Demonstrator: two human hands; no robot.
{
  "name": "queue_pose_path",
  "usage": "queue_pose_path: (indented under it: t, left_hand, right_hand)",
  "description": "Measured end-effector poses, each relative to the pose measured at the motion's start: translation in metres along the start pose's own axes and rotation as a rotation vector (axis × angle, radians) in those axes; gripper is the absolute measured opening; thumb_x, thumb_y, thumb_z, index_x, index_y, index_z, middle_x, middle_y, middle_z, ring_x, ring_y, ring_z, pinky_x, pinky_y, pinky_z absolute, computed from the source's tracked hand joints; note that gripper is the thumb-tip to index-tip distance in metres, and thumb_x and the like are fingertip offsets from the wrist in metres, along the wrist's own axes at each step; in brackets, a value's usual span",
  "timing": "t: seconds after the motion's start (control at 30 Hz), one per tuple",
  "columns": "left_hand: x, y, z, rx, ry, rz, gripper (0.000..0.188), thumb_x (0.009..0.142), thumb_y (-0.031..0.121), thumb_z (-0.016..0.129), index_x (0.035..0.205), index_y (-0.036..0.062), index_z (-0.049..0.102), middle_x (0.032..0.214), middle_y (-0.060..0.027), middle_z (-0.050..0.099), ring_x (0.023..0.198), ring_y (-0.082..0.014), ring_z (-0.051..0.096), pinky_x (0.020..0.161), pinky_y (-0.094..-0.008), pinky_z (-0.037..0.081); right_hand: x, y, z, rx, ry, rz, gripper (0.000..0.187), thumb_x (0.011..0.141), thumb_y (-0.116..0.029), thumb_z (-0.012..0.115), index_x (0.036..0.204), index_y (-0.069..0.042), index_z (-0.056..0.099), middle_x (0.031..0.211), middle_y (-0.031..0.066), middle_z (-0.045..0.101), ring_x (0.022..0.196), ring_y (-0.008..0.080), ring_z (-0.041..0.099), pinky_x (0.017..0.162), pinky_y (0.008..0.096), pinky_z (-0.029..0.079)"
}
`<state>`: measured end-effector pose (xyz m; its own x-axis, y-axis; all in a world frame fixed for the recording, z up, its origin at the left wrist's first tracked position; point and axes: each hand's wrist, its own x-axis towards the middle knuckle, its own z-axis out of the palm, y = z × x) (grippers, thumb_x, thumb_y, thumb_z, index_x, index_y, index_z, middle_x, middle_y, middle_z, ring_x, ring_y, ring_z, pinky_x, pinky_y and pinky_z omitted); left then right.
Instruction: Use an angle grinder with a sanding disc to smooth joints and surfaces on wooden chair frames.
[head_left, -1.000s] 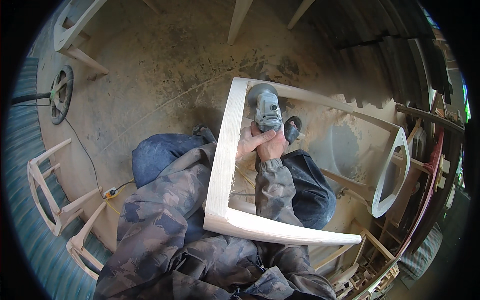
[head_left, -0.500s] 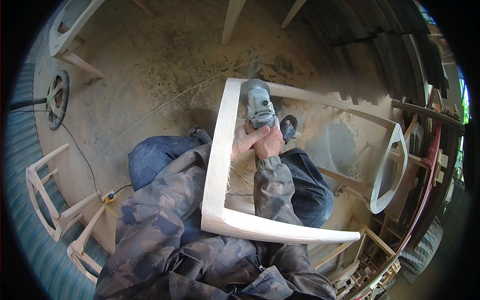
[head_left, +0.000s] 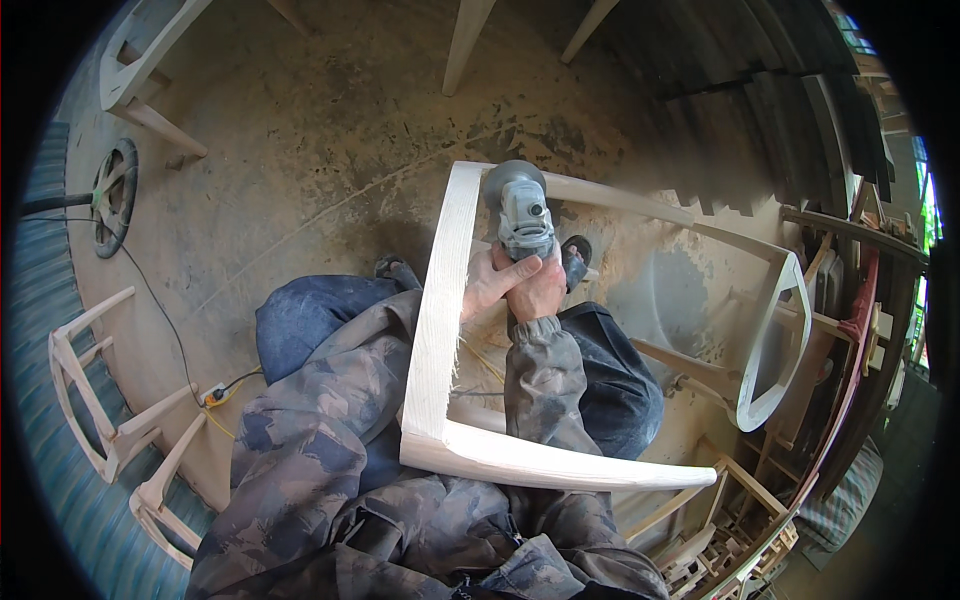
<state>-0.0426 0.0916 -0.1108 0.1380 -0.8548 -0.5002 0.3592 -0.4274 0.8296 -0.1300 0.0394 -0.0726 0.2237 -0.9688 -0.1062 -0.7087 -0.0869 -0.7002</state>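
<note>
An angle grinder (head_left: 524, 218) with a grey body is held in both my hands, its round disc (head_left: 503, 178) pointing away from me. The disc lies against the far corner of a pale wooden chair frame (head_left: 441, 300); the exact contact is hard to see. My left hand (head_left: 486, 284) reaches beneath the frame's broad left board and is closed on the grinder, thumb across its rear. Beside it, my right hand (head_left: 539, 291) is wrapped round the grinder's handle. Splintered fibres show along the board's inner edge. A tapered wooden leg (head_left: 580, 459) extends right from the near corner, above my right sleeve.
Other wooden frames stand at the left (head_left: 120, 440) and top left (head_left: 125, 85). A black wheel-like ring (head_left: 116, 198) and a power cord (head_left: 160, 297) are at left. Dark stacked panels (head_left: 740, 140) lean at upper right. Wood scraps (head_left: 710, 560) lie at lower right.
The grinder and my hands have shifted very slightly right and nearer. The chair frame looks almost unmoved, and my grip is the same.
</note>
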Motion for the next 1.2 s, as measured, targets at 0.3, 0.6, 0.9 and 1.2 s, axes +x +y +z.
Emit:
queue_pose_path:
  t: [0.3,0.6,0.9,1.2]
  left_hand:
    - [0.016,-0.017,0.002,0.160,0.000,-0.085,0.079,0.075,0.058,0.073,0.119,-0.0058,0.057,0.110,-0.0170,0.063,0.105,-0.0244,0.060,0.088,-0.0334,0.049]
    - [0.012,-0.005,-0.008,0.185,0.013,-0.024,0.079,0.075,0.059,0.072,0.116,-0.0067,0.059,0.109,-0.0191,0.063,0.101,-0.0261,0.063,0.087,-0.0332,0.049]
    - [0.004,0.004,0.006,-0.020,-0.159,0.173,0.091,0.074,0.058,0.073,0.132,-0.0055,0.044,0.124,-0.0169,0.054,0.117,-0.0234,0.051,0.098,-0.0332,0.041]
    - [-0.007,0.021,0.013,-0.032,-0.245,0.135,0.101,0.072,0.058,0.074,0.141,-0.0023,0.031,0.136,-0.0156,0.043,0.128,-0.0256,0.040,0.108,-0.0358,0.031]
  right_hand:
    - [0.006,0.005,-0.007,-0.037,-0.017,0.067,0.067,0.069,-0.052,0.074,0.110,-0.002,0.054,0.093,0.0212,0.067,0.088,0.0388,0.065,0.076,0.0426,0.051]
    - [0.006,-0.001,0.003,-0.062,-0.029,0.028,0.068,0.069,-0.051,0.075,0.110,-0.001,0.055,0.092,0.0220,0.067,0.088,0.0388,0.065,0.078,0.0430,0.051]
    - [0.014,0.009,0.002,-0.005,-0.006,0.028,0.064,0.068,-0.046,0.075,0.109,0.000,0.056,0.093,0.0214,0.067,0.089,0.0384,0.065,0.078,0.0427,0.050]
    - [0.018,0.004,-0.003,0.049,-0.068,0.082,0.062,0.064,-0.042,0.077,0.107,-0.001,0.059,0.092,0.0209,0.067,0.090,0.0374,0.065,0.079,0.0418,0.051]
